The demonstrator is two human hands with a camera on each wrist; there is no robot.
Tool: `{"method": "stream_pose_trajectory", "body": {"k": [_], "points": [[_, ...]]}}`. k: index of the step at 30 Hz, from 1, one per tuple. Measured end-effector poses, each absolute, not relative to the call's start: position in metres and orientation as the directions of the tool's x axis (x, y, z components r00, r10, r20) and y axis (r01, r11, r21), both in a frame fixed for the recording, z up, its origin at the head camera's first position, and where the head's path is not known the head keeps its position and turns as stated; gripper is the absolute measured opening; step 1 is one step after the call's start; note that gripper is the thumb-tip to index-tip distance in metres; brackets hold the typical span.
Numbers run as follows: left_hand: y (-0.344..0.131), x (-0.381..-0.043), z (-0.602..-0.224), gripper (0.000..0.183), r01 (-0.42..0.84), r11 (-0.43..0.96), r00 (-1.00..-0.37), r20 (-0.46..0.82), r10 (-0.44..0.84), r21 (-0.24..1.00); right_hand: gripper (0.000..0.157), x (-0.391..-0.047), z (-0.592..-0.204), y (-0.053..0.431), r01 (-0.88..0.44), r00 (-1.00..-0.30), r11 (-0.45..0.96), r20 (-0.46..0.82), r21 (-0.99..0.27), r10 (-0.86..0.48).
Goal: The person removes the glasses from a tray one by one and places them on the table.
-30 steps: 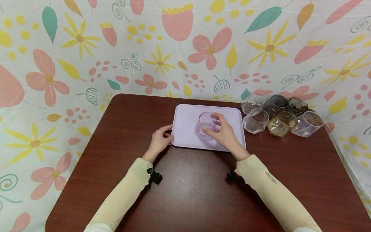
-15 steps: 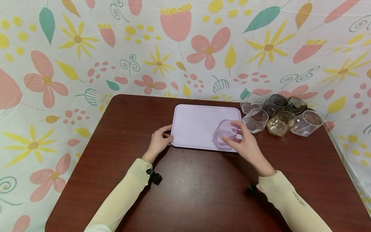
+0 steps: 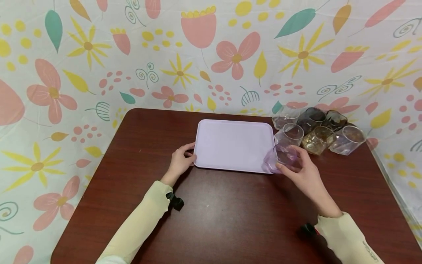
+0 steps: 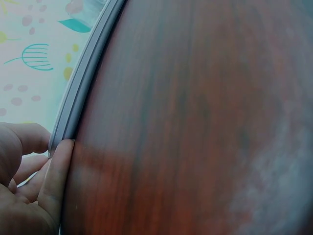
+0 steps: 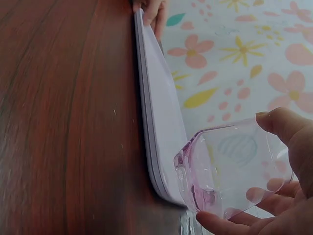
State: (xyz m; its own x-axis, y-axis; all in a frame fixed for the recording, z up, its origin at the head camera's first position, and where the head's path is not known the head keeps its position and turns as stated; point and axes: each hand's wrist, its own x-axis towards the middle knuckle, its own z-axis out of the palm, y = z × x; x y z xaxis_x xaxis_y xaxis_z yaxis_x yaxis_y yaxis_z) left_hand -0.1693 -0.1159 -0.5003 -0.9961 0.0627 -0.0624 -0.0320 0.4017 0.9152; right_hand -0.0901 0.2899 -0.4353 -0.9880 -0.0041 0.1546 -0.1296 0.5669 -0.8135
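Observation:
A transparent purple drinking glass (image 3: 279, 158) is tilted above the right front corner of the pale lilac tray (image 3: 233, 146). My right hand (image 3: 306, 173) grips the glass near its rim, thumb on one side and fingers on the other. In the right wrist view, the faceted base of the glass (image 5: 198, 178) points toward the tray and appears raised off it. My left hand (image 3: 179, 160) holds the tray's left edge near the front. The left wrist view has the tray rim (image 4: 80, 93) pinched between thumb and fingers.
Several faceted glasses stand in a cluster at the back right: clear ones (image 3: 286, 117), a dark grey one (image 3: 310, 119), an amber one (image 3: 316, 141) and a faintly iridescent one (image 3: 347, 141). The brown wooden table (image 3: 211, 216) meets a flower-patterned cloth (image 3: 211, 55) behind.
My right hand has carried the purple glass rightward and toward me, from the middle of the tray to its right front corner. My left hand has stayed at the tray's left edge.

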Motion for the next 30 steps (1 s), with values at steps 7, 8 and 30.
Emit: {"method": "stream_pose_trajectory", "body": {"k": [7,8,30], "points": [[-0.116,-0.169,-0.502,0.050,-0.031,0.402,-0.996,-0.061,0.062,0.915,0.072,-0.081,-0.437,0.308,-0.123,-0.982,0.568,0.181,-0.814,0.046],[-0.116,-0.169,-0.502,0.050,-0.031,0.403,-0.996,-0.061,0.062,0.915,0.072,-0.081,-0.437,0.310,-0.123,-0.981,0.569,0.185,-0.813,0.052],[-0.117,-0.170,-0.502,0.050,-0.045,0.399,-0.995,-0.076,0.062,0.916,0.070,-0.088,-0.459,0.336,-0.015,-0.977,0.597,0.140,-0.802,0.164]]}}
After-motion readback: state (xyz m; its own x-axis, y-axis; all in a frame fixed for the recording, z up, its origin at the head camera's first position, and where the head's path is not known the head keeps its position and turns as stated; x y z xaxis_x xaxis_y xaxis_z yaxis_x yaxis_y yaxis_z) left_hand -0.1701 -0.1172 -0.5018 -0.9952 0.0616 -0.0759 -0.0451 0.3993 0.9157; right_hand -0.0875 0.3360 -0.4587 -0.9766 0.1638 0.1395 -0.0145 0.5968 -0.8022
